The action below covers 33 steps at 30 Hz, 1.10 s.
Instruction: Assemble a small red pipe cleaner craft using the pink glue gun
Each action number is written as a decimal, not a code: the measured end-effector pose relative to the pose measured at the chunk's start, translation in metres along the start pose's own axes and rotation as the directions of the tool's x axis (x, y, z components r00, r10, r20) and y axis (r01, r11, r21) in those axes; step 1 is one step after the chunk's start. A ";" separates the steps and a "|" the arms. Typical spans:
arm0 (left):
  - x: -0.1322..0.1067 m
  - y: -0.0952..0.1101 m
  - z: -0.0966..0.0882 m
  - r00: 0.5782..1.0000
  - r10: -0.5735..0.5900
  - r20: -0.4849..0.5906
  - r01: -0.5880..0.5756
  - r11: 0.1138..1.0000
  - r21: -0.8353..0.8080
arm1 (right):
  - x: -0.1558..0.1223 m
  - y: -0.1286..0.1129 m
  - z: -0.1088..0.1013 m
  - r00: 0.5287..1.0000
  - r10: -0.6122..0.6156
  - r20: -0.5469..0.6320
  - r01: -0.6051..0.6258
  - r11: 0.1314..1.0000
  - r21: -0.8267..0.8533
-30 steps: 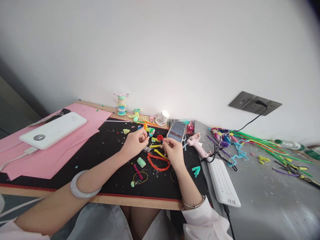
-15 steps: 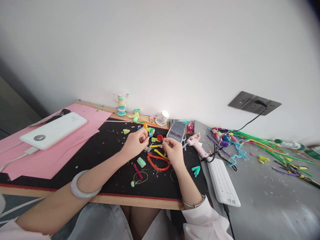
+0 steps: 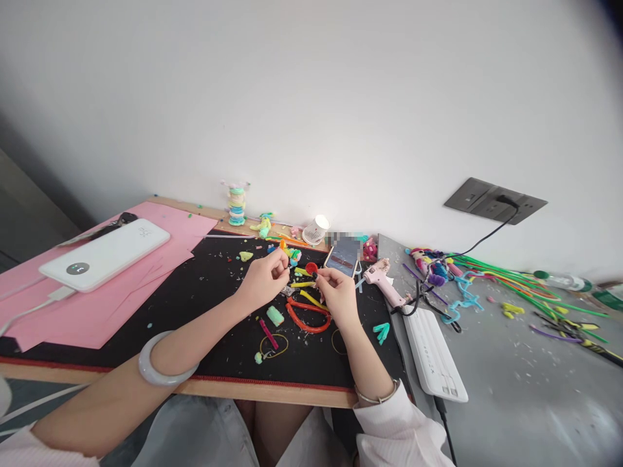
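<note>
My left hand [image 3: 265,277] is pinched over the black mat [image 3: 204,324], its fingertips hiding most of what they hold. A small orange piece [image 3: 283,244] shows just above those fingers; whether it is held or lies behind, I cannot tell. My right hand [image 3: 337,290] pinches a small black piece [image 3: 314,277], close to a round red piece [image 3: 311,268]. Below the hands are a bent orange-red pipe cleaner loop [image 3: 307,329] and a yellow fuzzy strip [image 3: 311,299]. A pale green fuzzy roll [image 3: 275,316] and a magenta stick [image 3: 268,333] lie nearer the front edge.
A phone [image 3: 343,254] leans behind my right hand, beside a paper cup [image 3: 316,229]. To the right are a pink glue gun [image 3: 384,282], a white power bank [image 3: 434,353] and pipe cleaners [image 3: 516,279]. Another power bank [image 3: 107,253] rests on pink paper [image 3: 117,318].
</note>
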State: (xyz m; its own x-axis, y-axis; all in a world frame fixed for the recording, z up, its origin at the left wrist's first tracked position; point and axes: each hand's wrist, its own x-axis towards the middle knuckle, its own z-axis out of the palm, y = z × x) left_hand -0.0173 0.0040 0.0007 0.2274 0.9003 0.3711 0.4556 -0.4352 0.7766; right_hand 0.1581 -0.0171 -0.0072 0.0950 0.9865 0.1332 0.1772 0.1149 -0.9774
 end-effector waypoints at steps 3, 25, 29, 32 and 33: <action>0.000 -0.001 0.001 1.000 0.000 0.001 0.000 1.000 -0.010 | 0.000 -0.001 0.000 1.000 0.005 -0.003 -0.005 1.000 0.006; 0.000 -0.004 0.004 0.996 -0.077 0.035 0.076 0.997 0.022 | -0.001 -0.005 -0.002 1.000 -0.002 0.002 0.002 1.000 -0.031; 0.000 -0.003 0.003 0.994 -0.098 0.044 0.097 0.995 0.010 | -0.001 -0.006 -0.002 1.000 0.009 -0.001 -0.009 1.000 -0.024; 0.000 -0.001 0.001 0.995 -0.085 0.048 0.084 0.996 0.017 | -0.001 -0.006 -0.002 1.000 0.013 -0.005 -0.013 1.000 -0.023; 0.000 0.000 0.000 0.996 -0.079 0.048 0.078 0.997 0.020 | -0.001 -0.006 -0.002 1.000 0.013 -0.005 -0.013 1.000 -0.024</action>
State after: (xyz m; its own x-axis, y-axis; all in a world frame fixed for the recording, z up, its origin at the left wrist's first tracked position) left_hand -0.0168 0.0039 0.0008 0.2319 0.9306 0.2832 0.4896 -0.3633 0.7927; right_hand 0.1588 -0.0191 -0.0016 0.1025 0.9873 0.1210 0.1993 0.0988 -0.9749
